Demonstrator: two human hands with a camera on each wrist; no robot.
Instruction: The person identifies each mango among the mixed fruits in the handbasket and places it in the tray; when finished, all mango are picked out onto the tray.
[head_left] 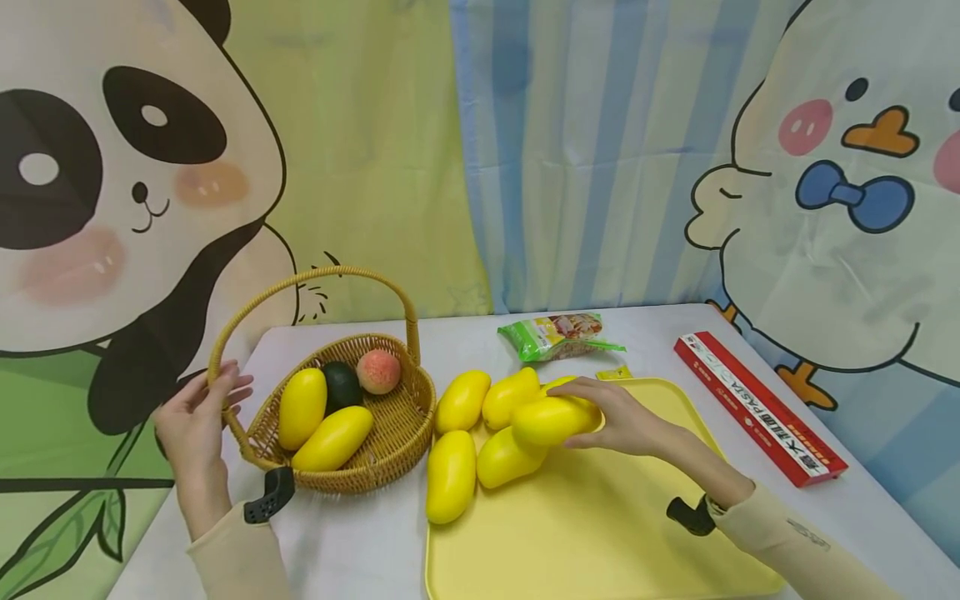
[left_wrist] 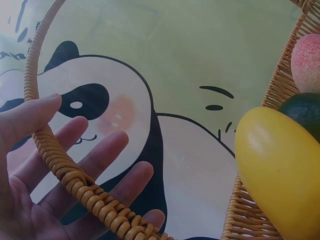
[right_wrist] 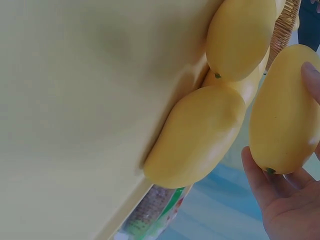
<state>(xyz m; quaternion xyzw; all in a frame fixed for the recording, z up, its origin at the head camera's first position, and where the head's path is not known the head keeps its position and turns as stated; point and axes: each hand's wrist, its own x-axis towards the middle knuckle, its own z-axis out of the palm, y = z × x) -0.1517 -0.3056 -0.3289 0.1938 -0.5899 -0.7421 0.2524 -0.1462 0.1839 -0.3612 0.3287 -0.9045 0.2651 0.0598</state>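
My right hand (head_left: pixel 618 417) grips a yellow mango (head_left: pixel 551 419) by one end, thumb and fingers round it, above the yellow tray (head_left: pixel 600 517). In the right wrist view, this mango (right_wrist: pixel 285 110) shows a dark stem spot at its lower end. Several more mangoes (head_left: pixel 450 477) lie at the tray's left and far side. At the wicker basket (head_left: pixel 397 446), my left hand (head_left: pixel 197 425) is beside the arched handle (head_left: pixel 315 272). The handle passes between its thumb and spread fingers (left_wrist: pixel 102 152). Inside the basket are two mangoes (head_left: pixel 332 439), a peach (head_left: pixel 378 372) and a dark green avocado (head_left: pixel 342 387).
A green snack packet (head_left: pixel 555 336) lies behind the tray, with a small yellow packet (head_left: pixel 615 373) at the tray's far edge. To the right is a long red pasta box (head_left: pixel 757 408). Cartoon-printed curtains (head_left: pixel 585 150) hang behind the white table (head_left: pixel 360 542).
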